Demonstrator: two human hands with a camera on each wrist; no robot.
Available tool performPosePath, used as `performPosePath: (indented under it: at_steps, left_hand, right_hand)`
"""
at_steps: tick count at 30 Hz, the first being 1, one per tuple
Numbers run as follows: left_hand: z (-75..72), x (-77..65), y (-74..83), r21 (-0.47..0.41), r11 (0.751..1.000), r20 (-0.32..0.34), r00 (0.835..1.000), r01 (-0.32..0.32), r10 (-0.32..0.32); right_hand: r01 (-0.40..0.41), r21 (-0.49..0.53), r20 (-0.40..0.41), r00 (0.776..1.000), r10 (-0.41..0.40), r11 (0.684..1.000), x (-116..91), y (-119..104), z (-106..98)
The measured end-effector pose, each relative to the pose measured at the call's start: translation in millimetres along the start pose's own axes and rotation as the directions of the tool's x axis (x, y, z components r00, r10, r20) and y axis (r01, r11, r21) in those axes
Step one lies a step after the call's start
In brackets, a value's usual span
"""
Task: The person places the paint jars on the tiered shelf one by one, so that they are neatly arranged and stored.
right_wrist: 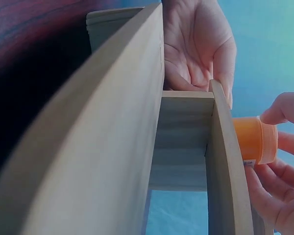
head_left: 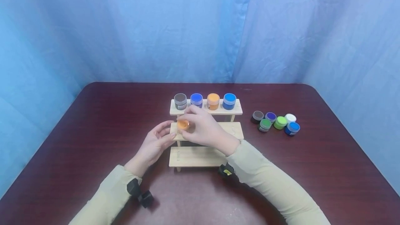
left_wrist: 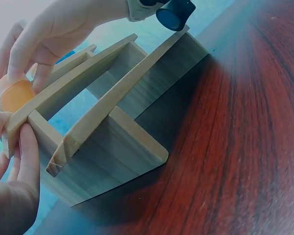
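Note:
A three-tier wooden display stand (head_left: 200,160) stands mid-table. My right hand (head_left: 204,127) pinches an orange paint jar (head_left: 183,125) by its lid at the left end of the middle tier. In the right wrist view, the base of that jar (right_wrist: 247,139) meets the board, with the thumb and fingers around its lid. My left hand (head_left: 157,140) grips the left end of the same tier (left_wrist: 19,120), thumb over the board and fingers beneath it. On the top tier sit several paint jars in a row: black (head_left: 180,102), purple-blue (head_left: 196,100), orange (head_left: 213,101) and blue (head_left: 229,101).
Right of the stand, several more jars cluster on the dark red table (head_left: 312,169): black (head_left: 257,116), purple (head_left: 270,116), dark green (head_left: 265,125), light green (head_left: 280,123), white (head_left: 290,118) and blue (head_left: 292,128). Blue curtains (head_left: 168,30) surround the table.

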State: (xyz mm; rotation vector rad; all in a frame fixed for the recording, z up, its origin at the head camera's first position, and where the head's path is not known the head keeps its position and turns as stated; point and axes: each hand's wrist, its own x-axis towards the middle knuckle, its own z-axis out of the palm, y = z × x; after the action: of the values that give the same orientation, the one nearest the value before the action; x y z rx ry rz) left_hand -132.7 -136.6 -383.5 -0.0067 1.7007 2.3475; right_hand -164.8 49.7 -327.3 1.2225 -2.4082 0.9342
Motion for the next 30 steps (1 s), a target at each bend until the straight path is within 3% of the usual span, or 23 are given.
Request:
performPosePath:
  at_steps: [30]
  left_hand:
    - [1.1,-1.1,1.8,0.006,1.0,0.0,1.0,-0.004,0.004]
  right_hand:
    - [0.065,-0.068,-0.03,0.997,-0.068,0.996,0.8,-1.5,3.8]
